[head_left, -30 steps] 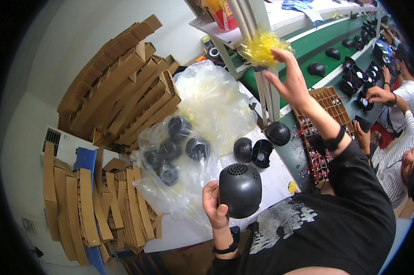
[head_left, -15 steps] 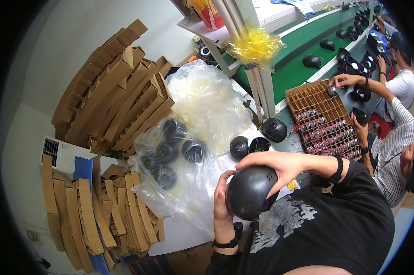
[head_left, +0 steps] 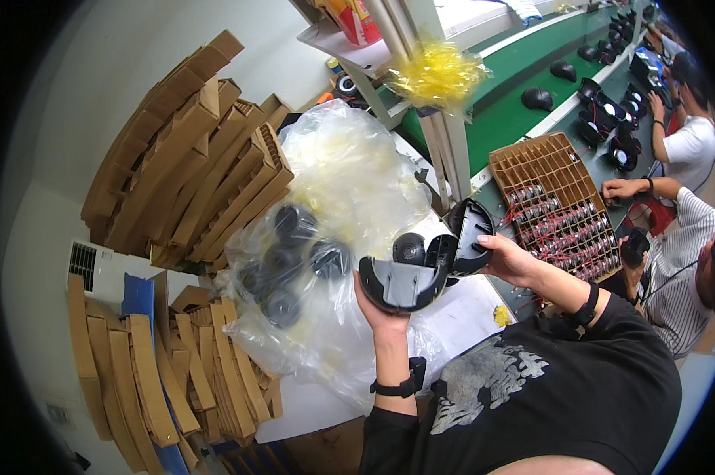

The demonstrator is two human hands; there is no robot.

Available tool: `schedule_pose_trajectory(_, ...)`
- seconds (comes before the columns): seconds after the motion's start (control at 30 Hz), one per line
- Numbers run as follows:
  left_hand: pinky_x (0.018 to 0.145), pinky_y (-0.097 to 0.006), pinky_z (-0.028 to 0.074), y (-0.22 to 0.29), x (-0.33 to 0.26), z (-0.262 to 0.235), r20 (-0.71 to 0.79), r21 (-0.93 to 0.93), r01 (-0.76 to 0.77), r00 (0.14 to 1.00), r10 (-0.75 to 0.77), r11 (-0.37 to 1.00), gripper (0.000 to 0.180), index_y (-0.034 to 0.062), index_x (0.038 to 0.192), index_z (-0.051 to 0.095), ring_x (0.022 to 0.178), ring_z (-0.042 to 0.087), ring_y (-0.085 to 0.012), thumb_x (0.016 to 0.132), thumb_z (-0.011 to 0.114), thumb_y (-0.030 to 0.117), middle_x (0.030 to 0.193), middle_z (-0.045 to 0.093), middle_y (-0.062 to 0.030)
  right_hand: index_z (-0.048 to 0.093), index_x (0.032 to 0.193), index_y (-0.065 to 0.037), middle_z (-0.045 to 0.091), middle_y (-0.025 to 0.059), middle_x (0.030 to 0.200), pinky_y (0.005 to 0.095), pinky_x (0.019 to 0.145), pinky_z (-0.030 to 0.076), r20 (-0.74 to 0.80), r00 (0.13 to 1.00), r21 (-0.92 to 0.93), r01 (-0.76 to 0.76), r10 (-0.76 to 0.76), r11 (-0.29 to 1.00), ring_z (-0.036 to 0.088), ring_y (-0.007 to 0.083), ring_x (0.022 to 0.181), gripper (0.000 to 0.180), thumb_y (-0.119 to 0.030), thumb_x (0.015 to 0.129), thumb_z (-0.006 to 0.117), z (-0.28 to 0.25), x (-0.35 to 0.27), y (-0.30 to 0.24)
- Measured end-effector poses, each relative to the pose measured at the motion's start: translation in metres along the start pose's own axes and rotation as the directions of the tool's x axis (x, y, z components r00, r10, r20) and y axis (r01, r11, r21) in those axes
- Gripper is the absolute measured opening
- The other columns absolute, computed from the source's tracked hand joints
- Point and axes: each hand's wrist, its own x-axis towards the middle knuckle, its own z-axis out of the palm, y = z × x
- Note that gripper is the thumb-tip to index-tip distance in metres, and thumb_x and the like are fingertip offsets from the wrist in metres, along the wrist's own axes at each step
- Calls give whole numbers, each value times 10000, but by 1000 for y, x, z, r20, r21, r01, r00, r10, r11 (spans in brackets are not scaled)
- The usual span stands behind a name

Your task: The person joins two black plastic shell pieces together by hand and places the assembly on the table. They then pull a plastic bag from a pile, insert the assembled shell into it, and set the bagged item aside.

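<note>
My left hand [head_left: 381, 312] supports a black rounded shell [head_left: 430, 295] from below and at its side, with its grey, ribbed hollow side turned up. My right hand [head_left: 509, 260] grips the edge of a second black shell [head_left: 470, 228], thumb on the rim; its hollow inside shows. The two shells are close together, and I cannot tell whether they touch. Just behind them on the white table sits a black dome [head_left: 409, 248] with small holes, next to another black shell part [head_left: 439, 252] that is partly hidden.
A clear plastic bag [head_left: 349, 166] with several black domes covers much of the table. Stacked cardboard dividers [head_left: 167, 150] stand left. To the right are a divided carton [head_left: 543, 162] of wired metal parts, a post with yellow film strips [head_left: 439, 75], a green conveyor [head_left: 500, 103], and co-workers.
My hands were together around one dome, smooth side up; now they are apart. The left-hand shell shows its hollow side, and my right hand has moved rightward onto another shell. A co-worker's hand left the carton.
</note>
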Motion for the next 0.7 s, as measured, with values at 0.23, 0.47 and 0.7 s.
schedule_pose_trajectory(0.23, 954, -484, 428, -31, 43, -11, 52, -12, 217, 975, -216, 976, 450, 94, 1164, 544, 1068, 551, -320, 916, 395, 439, 1167, 565, -146, 439, 1250, -93, 578, 73, 1129, 339, 817, 460, -158, 987, -6, -29, 28, 1000, 568, 177, 1006, 498, -363, 859, 591, -32, -18, -2)
schedule_pose_trajectory(0.47, 930, -454, 446, -43, 56, -14, 38, 26, 249, 967, -250, 968, 475, 46, 1144, 550, 1042, 563, -309, 917, 386, 430, 1129, 587, -153, 457, 1232, -62, 595, 83, 1116, 349, 808, 487, -196, 980, 43, -27, 35, 999, 601, 181, 958, 499, -375, 864, 583, -34, -26, -4)
schedule_pose_trajectory(0.7, 903, -440, 458, -49, 30, -19, 63, 59, 255, 964, -258, 965, 469, 59, 1160, 552, 1019, 578, -293, 898, 398, 417, 1126, 593, -128, 498, 1096, -71, 606, 80, 990, 460, 849, 495, -292, 955, 131, -12, 50, 991, 619, 220, 926, 328, -290, 856, 453, -17, 0, 12)
